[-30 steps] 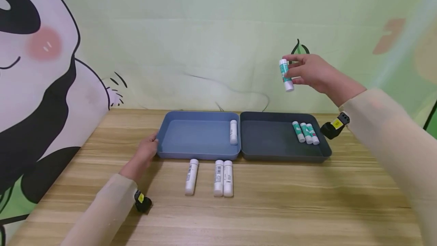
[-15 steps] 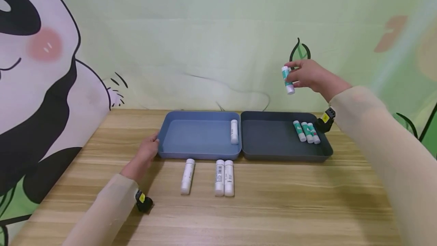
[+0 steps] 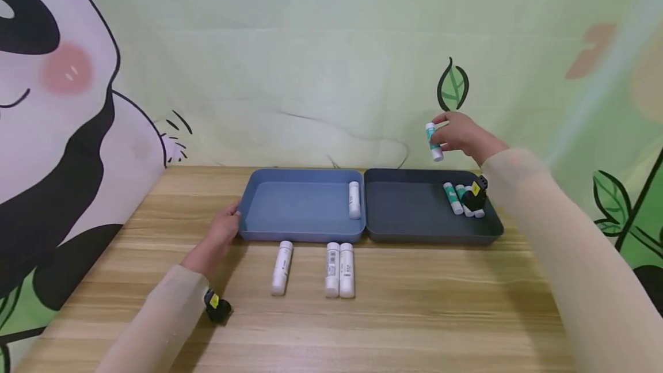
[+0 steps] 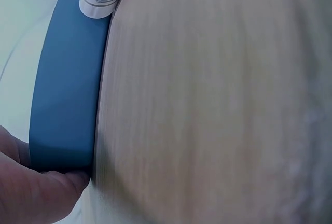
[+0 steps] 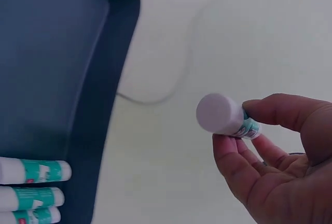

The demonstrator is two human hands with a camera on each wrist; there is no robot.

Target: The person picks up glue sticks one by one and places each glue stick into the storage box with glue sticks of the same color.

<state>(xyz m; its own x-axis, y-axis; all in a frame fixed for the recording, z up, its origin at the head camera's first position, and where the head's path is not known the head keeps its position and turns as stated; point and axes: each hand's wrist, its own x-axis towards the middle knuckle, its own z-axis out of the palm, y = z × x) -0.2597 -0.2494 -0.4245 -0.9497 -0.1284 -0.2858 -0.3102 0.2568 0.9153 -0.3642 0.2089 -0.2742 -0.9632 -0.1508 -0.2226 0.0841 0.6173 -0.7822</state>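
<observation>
My right hand [image 3: 458, 132] pinches a glue stick [image 3: 434, 143] with a green label above the back edge of the dark grey tray [image 3: 404, 206]. In the right wrist view its white end [image 5: 215, 114] faces the camera, thumb on one side and fingers on the other. Several green-labelled glue sticks [image 3: 453, 198] lie at that tray's right end, partly covered by the wrist camera [image 3: 475, 195]. My left hand [image 3: 224, 226] holds the left end of the blue tray [image 3: 300, 235]; the left wrist view shows the thumb [image 4: 62, 185] against its outer wall.
One white tube [image 3: 354, 200] lies at the blue tray's right side. In front of the trays, a white tube [image 3: 282, 268] lies alone, and two more white tubes [image 3: 339, 270] lie side by side on the wooden table [image 3: 425, 315]. A printed cloth [image 3: 233, 73] hangs behind.
My right hand has come down and the forearm has swung left, with the glue stick still pinched. The lone white tube on the table has rolled slightly left. My left hand stays put.
</observation>
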